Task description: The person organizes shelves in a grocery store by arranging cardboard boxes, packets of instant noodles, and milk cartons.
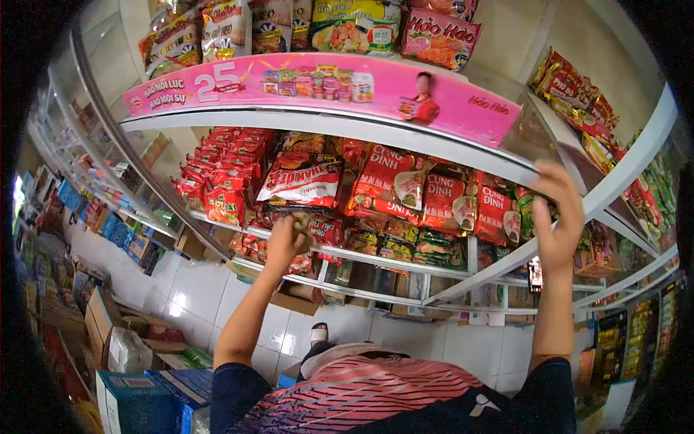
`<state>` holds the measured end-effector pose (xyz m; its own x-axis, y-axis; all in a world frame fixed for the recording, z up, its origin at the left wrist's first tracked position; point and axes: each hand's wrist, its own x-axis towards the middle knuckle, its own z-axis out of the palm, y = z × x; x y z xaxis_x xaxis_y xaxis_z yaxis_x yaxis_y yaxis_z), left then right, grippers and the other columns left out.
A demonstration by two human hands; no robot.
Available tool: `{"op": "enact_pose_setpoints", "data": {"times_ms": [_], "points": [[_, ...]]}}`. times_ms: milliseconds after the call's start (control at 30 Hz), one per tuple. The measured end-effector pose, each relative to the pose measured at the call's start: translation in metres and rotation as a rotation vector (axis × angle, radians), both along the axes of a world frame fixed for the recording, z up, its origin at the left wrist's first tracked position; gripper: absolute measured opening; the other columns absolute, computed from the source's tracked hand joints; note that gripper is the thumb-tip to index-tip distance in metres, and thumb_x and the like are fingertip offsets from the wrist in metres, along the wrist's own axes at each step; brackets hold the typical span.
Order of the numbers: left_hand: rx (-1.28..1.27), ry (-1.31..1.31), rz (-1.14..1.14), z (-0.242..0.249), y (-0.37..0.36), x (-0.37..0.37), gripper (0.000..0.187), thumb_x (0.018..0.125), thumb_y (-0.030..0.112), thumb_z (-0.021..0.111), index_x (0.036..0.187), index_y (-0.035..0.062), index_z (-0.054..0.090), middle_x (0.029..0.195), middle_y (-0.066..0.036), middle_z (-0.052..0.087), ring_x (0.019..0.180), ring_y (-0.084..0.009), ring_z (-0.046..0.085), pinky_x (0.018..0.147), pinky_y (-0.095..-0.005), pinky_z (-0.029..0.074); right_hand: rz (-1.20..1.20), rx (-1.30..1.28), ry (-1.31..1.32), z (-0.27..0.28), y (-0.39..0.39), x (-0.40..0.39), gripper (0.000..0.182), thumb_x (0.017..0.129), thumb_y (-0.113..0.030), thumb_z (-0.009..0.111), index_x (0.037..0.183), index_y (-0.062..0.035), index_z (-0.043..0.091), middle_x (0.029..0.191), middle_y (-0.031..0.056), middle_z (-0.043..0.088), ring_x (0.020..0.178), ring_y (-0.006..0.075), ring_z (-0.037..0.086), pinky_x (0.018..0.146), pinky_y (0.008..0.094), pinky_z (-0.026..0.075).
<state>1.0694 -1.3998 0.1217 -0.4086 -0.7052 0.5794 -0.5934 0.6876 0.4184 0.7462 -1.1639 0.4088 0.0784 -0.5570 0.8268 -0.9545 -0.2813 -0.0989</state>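
Note:
My left hand is closed at the front edge of the middle shelf, just below a red and white Omachi noodle packet. Something small and brownish-green shows at its fingertips; I cannot tell what it is. Raised on the right, my right hand has its fingers and thumb apart and nothing in its grasp. It overlaps the right end of the shelf, beside red Cung Dinh noodle packets. More Cung Dinh packets fill the shelf's middle, and a stack of small red packets lies to the left.
A pink Hao Hao banner runs along the upper shelf, under more noodle packets. White shelf bars cross at the right. Blue boxes and cartons stand on the tiled floor at the lower left.

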Motion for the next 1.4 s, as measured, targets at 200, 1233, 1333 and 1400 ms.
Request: {"op": "enact_pose_setpoints", "data": {"times_ms": [200,1233,1333,1400], "points": [[-0.53,0.507,0.115,0.191,0.04,-0.005,0.038,0.069,-0.005,0.053,0.105,0.0031,0.045,0.102,-0.015,0.043,0.096,-0.0281,0.045,0.088,-0.0362,0.033,0.103,-0.076,-0.315,0.022,-0.063,-0.019,0.026,0.08,-0.017,0.055,0.102,-0.004,0.053,0.108,0.011,0.052,0.097,0.0252,0.052,0.081,0.0348,0.041],[-0.192,0.725,0.221,0.274,-0.173,0.179,0.043,0.064,0.0,0.05,0.106,0.0027,0.055,0.087,-0.016,0.062,0.065,-0.0218,0.059,0.056,-0.0303,0.049,-0.42,-0.55,0.099,-0.011,-0.081,-0.058,0.026,0.086,-0.022,0.05,0.093,-0.0002,0.061,0.096,0.0128,0.062,0.085,0.0265,0.059,0.075,0.0318,0.046],[-0.13,0.581,0.06,0.271,-0.139,0.168,0.037,0.065,0.004,0.051,0.101,0.0046,0.058,0.081,-0.015,0.063,0.071,-0.0211,0.06,0.064,-0.0332,0.048,0.101,-0.988,-0.206,-0.027,-0.094,-0.014,0.032,0.085,-0.03,0.051,0.084,0.0,0.062,0.089,0.022,0.059,0.073,0.0301,0.059,0.071,0.0344,0.05],[-0.238,0.51,-0.067,0.255,-0.097,0.159,0.032,0.067,0.007,0.052,0.098,0.0072,0.061,0.08,-0.013,0.062,0.075,-0.022,0.059,0.071,-0.0335,0.046,0.546,-1.075,-0.182,-0.044,-0.114,0.059,0.041,0.085,-0.036,0.046,0.078,0.0025,0.059,0.083,0.0262,0.057,0.069,0.0314,0.058,0.068,0.0366,0.051]]}}
